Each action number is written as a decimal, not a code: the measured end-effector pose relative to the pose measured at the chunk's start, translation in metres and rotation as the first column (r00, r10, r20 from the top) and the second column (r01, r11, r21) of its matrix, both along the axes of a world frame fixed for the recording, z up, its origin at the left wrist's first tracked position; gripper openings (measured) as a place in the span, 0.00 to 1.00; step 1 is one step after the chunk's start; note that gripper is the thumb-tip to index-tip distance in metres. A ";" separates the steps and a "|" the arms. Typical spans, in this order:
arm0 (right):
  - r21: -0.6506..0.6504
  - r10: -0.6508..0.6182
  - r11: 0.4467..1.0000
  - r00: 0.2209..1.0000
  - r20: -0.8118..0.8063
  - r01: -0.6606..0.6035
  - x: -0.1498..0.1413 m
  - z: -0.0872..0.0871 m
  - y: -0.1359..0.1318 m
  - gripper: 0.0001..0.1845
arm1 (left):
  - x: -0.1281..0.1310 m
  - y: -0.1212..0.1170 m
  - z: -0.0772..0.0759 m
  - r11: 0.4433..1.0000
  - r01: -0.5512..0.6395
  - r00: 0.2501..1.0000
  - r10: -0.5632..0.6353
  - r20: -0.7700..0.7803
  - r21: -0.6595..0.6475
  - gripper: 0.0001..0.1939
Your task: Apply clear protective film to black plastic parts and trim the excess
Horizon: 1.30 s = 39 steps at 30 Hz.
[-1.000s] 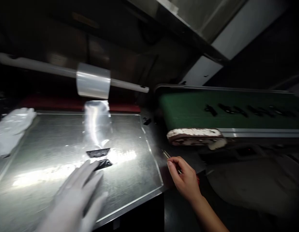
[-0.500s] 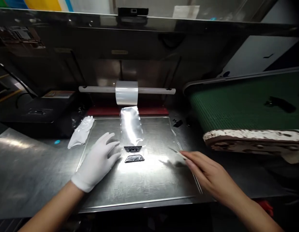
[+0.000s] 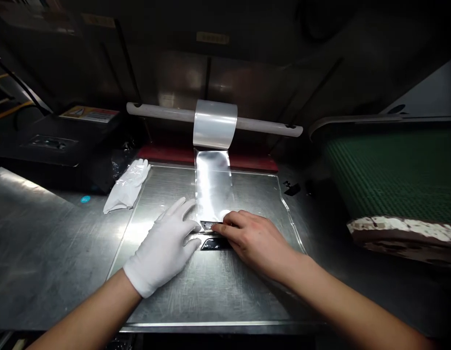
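Note:
My left hand (image 3: 167, 248), in a white glove, has its fingers apart beside the left ends of two small black parts. Its fingertips are by the upper part; whether they touch it is unclear. My bare right hand (image 3: 254, 238) is closed on a thin blade-like tool (image 3: 207, 232), which lies along the lower edge of the upper black part (image 3: 206, 225). Just below is the glossy lower black part (image 3: 213, 244); my right fingers hide the right ends of both. A clear film strip (image 3: 213, 180) runs from the film roll (image 3: 215, 126) down to the upper part.
The metal plate (image 3: 196, 301) has a raised rim. A white bar (image 3: 163, 113) carries the roll above a red strip (image 3: 167, 154). A white glove (image 3: 127, 187) and a black box (image 3: 54, 146) are at left. The green conveyor belt (image 3: 396, 180) stands at right.
My right hand has moved left with the tool, from the plate's right side to the upper black part. My left hand stays beside the parts. The view has tilted down and closer.

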State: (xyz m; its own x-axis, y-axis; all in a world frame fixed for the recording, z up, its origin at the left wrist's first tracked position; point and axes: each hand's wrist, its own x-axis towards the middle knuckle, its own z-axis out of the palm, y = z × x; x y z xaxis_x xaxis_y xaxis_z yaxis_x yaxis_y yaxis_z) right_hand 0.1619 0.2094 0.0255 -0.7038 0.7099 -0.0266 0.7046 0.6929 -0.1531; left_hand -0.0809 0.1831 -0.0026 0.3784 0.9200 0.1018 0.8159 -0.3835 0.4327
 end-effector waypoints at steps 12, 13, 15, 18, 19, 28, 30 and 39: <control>0.096 -0.115 0.989 0.993 0.031 0.112 0.066 -0.002 -0.016 0.17 | 0.002 -0.001 0.000 0.998 0.057 0.998 -0.057 0.035 0.003 0.07; 0.117 -0.152 0.982 0.988 0.034 0.147 0.080 -0.002 -0.023 0.17 | 0.001 0.000 0.000 0.998 0.063 0.997 -0.063 0.035 -0.001 0.06; 0.176 -0.231 0.959 0.972 0.041 0.220 0.111 -0.004 -0.039 0.17 | -0.001 0.000 -0.001 0.998 0.064 0.997 -0.064 0.031 -0.003 0.06; 0.261 -0.370 0.901 0.928 0.041 0.348 0.153 -0.017 -0.066 0.18 | 0.001 -0.001 0.002 0.997 0.067 0.998 -0.067 0.004 0.042 0.07; 0.279 -0.426 0.871 0.905 0.020 0.404 0.166 -0.024 -0.073 0.18 | 0.003 -0.003 0.005 0.995 0.076 0.997 -0.075 -0.013 0.069 0.07; 0.235 -0.487 0.810 0.840 -0.240 0.537 0.144 -0.041 -0.080 0.19 | 0.056 -0.021 0.027 0.952 0.293 0.910 -0.250 -0.330 0.086 0.12; 0.179 -0.373 0.890 0.895 -0.244 0.420 0.104 -0.037 -0.067 0.19 | 0.061 -0.023 0.025 0.951 0.290 0.891 -0.229 -0.392 0.106 0.14; 0.089 -0.270 0.952 0.942 -0.197 0.292 0.038 -0.038 -0.030 0.20 | 0.060 -0.040 0.016 0.966 0.230 0.935 -0.185 -0.303 0.120 0.14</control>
